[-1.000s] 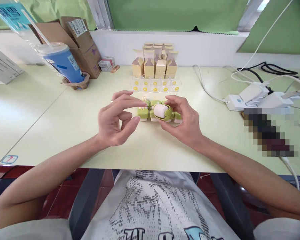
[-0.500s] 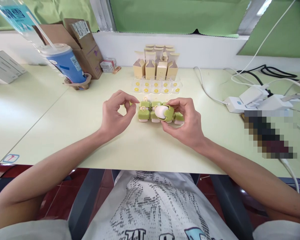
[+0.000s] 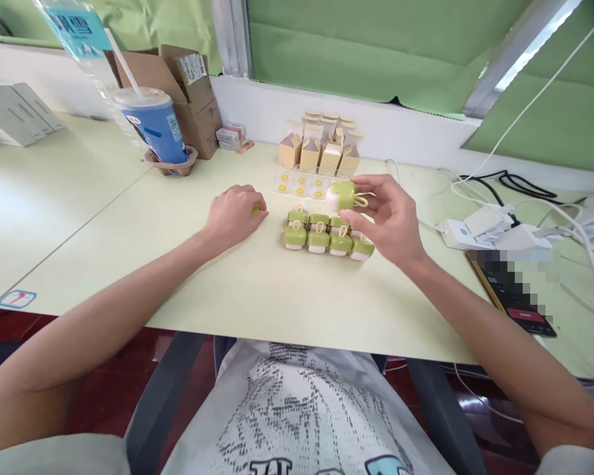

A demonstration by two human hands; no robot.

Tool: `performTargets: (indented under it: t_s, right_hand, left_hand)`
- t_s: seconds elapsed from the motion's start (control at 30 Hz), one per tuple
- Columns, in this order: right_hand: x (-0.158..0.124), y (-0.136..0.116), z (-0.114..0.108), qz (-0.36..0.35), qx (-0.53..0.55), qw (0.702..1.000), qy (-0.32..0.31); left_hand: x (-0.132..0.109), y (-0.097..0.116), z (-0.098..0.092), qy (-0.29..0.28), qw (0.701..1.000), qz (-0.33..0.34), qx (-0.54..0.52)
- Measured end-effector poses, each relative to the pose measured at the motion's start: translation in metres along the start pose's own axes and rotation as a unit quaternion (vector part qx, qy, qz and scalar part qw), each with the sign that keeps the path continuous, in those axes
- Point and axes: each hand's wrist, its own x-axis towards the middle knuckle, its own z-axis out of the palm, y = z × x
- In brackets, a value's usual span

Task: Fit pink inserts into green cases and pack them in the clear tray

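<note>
My right hand (image 3: 393,221) grips a small green-and-white case (image 3: 345,196) between thumb and fingers. The case is tipped on its side in the air, its cream loop pointing right. Below it, several matching cases (image 3: 319,243) stand in two rows on the table, loops up. Left of those rows my left hand (image 3: 233,214) is closed, knuckles up, low over the table. A bit of a green piece shows between its fingers; the rest of that piece is hidden. Behind the rows lies a clear plastic tray (image 3: 297,181) with round yellow stickers, partly covered by the right hand.
Small open yellow boxes (image 3: 309,155) stand behind the tray. At the left are a blue cup (image 3: 161,135) in a holder, a plastic bottle (image 3: 82,39) and a cardboard box (image 3: 200,119). A power strip (image 3: 468,232), cables and a phone (image 3: 512,290) lie right.
My right hand has lifted and turned its case, so the loop faces right. My left hand, earlier curled in an empty-looking ring beside the rows, is now closed on a green piece. The view has tilted.
</note>
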Motion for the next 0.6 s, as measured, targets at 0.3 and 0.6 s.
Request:
performTargets:
  t_s: [0.3,0.6]
  right_hand:
    - [0.121,-0.009,0.061,0.042,-0.133,0.933,-0.332]
    - [0.124,0.003,0.084,0.055,-0.21,0.883,-0.416]
  left_hand:
    - [0.002,-0.005,-0.006,-0.009,0.997,-0.044,-0.056]
    - [0.003,-0.009,-0.015,-0.058,0.987,0.061,-0.138]
